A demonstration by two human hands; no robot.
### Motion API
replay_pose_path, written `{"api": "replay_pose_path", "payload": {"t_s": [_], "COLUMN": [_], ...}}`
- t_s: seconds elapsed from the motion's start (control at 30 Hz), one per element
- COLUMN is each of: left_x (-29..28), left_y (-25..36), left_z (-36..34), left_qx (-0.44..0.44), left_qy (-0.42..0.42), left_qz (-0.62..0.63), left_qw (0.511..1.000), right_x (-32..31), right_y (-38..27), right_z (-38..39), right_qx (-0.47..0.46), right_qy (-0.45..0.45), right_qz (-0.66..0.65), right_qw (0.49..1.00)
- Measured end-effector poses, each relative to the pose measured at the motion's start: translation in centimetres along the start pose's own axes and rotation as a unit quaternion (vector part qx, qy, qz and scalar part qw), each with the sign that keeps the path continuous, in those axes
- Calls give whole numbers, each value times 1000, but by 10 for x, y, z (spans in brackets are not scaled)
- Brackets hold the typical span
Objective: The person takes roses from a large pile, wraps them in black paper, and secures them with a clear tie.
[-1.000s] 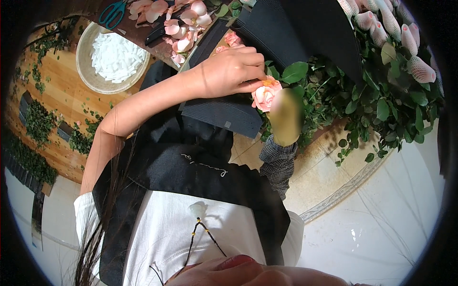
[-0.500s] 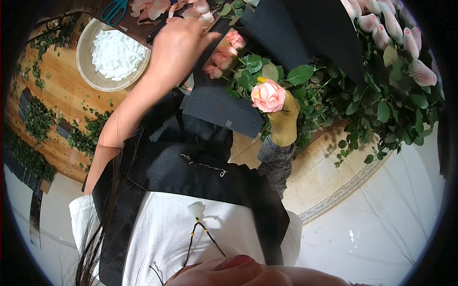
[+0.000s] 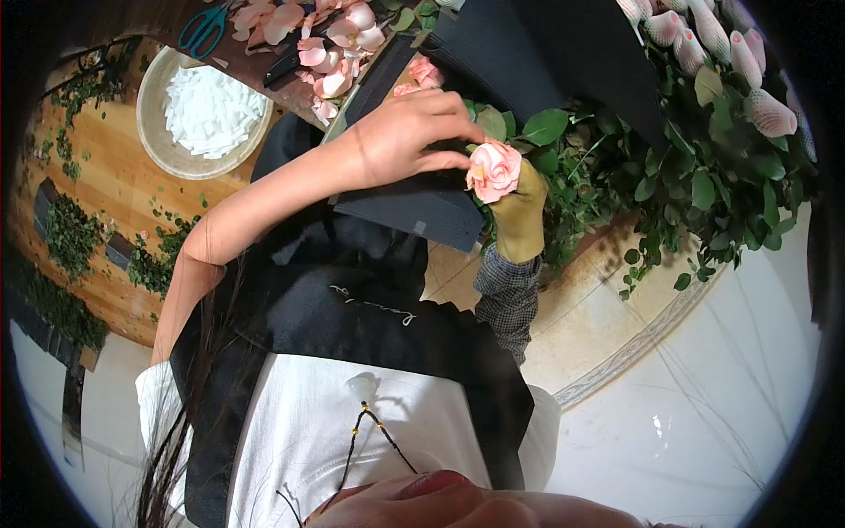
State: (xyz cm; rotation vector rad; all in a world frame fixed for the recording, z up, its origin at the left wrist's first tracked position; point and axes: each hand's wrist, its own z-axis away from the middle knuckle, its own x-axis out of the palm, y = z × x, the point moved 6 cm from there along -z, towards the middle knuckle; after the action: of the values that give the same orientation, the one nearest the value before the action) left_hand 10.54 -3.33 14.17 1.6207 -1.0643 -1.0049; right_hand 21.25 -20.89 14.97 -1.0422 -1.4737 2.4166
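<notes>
My right hand (image 3: 519,211), in a yellow glove, is closed on a pink rose (image 3: 495,170) just below its head. My bare left hand (image 3: 422,132) reaches over from the left, thumb and fingers apart at the bloom's left edge. Whether the fingertips touch the petals is unclear. Behind my left hand more pink roses (image 3: 425,72) lie by a dark ridged board (image 3: 396,216), partly covered by that hand. Leafy stems (image 3: 669,167) surround my right hand.
A pale bowl of white pieces (image 3: 211,110) is at upper left. Loose petals (image 3: 330,62), teal scissors (image 3: 201,33) and a black tool (image 3: 284,69) lie on the table. Netted rosebuds (image 3: 742,62) and a black covering (image 3: 563,48) are at upper right; cuttings (image 3: 69,233) litter the wooden floor.
My left hand went from the rose up-left toward the petal pile, then came back to the rose. The yellow-orange bit on the bloom looks smaller. My right hand shifted slightly.
</notes>
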Motion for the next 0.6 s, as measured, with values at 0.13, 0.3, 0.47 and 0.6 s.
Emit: {"api": "replay_pose_path", "payload": {"t_s": [0.13,0.3,0.47,0.6], "left_x": [0,1,4,3], "left_y": [1,-1,5,7], "left_z": [1,6,7,6], "left_qx": [24,13,71,84], "left_qy": [-41,-38,-60,-63], "left_qz": [8,15,-71,-58], "left_qw": [999,999,993,993], "right_x": [0,3,4,2], "right_y": [-6,-5,-7,0], "right_z": [1,2,0,0], "right_qx": [5,34,1,73], "right_qy": [6,5,-3,-8], "right_qz": [21,-25,-20,-98], "right_qw": [1000,999,1000,992]}}
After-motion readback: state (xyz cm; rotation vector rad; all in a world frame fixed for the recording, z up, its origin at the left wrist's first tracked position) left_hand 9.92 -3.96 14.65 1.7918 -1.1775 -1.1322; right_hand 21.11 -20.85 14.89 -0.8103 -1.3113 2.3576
